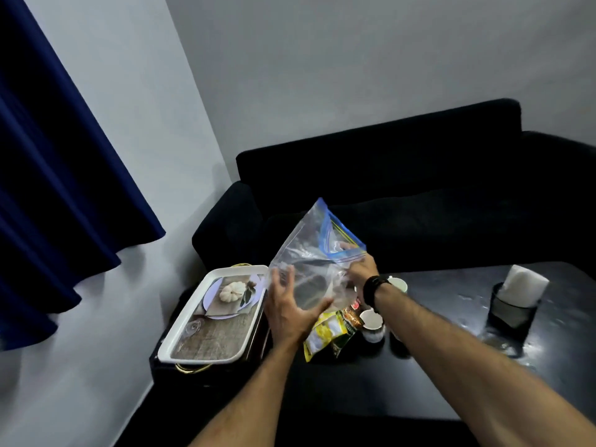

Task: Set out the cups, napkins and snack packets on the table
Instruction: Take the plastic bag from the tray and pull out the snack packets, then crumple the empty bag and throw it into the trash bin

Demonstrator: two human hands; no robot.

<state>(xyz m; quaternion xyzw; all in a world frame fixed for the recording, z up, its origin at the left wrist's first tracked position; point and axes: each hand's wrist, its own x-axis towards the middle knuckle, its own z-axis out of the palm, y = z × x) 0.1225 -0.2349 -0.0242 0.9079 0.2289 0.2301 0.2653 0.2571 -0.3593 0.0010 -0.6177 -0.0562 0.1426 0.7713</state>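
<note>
So the bag (309, 253) is a clear zip-top one, held up over the near-left part of the table (451, 366); it's thin film, basically weightless and floppy, so it'll sag and fold wherever you aren't holding it; it's slick too, so a flat palm alone probably won't keep it. Best place to grab is the blue zip strip at the top, since that's the only stiff bit.

Left hand (287, 304) is under the bag's lower left, fingers spread and mostly straight, palm cupping the film rather than pinching it; I'd call that supporting, not gripping. Right hand (362, 272) is up at the mouth by the blue strip; some of its fingers seem to be inside or behind the plastic, and I can't tell whether they're pinching it or just reaching in.

The packets (329, 330) lie on the table right below both hands, a yellow one and a darker one overlapping; crinkly foil, light, easy to take by an edge. Two white cups (371, 319) sit just beside them under the right wrist; another one is behind the wrist, mostly hidden; they look light, maybe easy to tip. The napkins (524, 282) stand in a dark holder, well apart on the right.

There's a tray (213, 317) just left of the left hand.
</note>
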